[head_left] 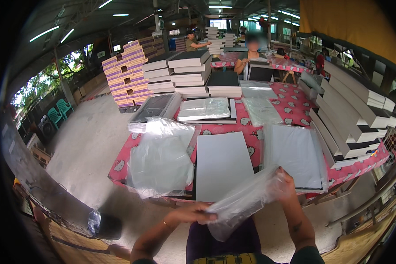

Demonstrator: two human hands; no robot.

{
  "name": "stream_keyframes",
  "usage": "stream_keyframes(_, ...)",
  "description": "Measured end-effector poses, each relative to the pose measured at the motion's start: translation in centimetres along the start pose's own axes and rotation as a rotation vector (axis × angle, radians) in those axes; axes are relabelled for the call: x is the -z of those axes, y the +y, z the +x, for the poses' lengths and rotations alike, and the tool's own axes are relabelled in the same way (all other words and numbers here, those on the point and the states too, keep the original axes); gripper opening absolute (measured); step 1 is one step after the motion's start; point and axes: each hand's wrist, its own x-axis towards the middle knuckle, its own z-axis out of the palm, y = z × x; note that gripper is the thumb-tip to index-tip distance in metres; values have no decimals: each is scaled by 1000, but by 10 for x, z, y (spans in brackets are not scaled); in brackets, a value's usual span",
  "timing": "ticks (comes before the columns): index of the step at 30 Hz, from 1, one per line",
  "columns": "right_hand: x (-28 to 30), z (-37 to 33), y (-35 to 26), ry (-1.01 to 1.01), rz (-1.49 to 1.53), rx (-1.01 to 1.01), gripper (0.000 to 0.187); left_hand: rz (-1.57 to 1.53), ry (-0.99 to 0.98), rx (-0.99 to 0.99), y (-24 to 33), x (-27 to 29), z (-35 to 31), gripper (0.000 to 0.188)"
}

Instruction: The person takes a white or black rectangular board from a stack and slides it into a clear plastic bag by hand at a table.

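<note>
A clear plastic bag (246, 200) stretches between my two hands, just in front of the table's near edge. My left hand (193, 214) pinches its lower left end between thumb and fingers. At its upper right end my right hand (286, 182) is closed on the plastic, slightly blurred. Beyond the bag lies a white board (224, 160) on a dark sheet that shows along its left side. To the right rests a white board in a clear bag (295, 152). A pile of clear plastic bags (160, 163) spreads out on the left.
Tall stacks of grey boards (352, 105) line the table's right side. Board stacks (189, 72) and more bagged sheets (204, 109) stand farther back on the pink patterned tablecloth (295, 103). Cartons (126, 79) are piled at back left. A person (252, 55) works across the table.
</note>
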Motion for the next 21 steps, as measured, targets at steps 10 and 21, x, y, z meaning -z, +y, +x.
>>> stream_keyframes(10,-1,-16,33,34,-35,-115,37,-238,459,419,-16,-10,-22,29)
stream_keyframes(21,18,-42,13,-75,-94,-125,25,-440,-37,-93,-55,13,-38,35)
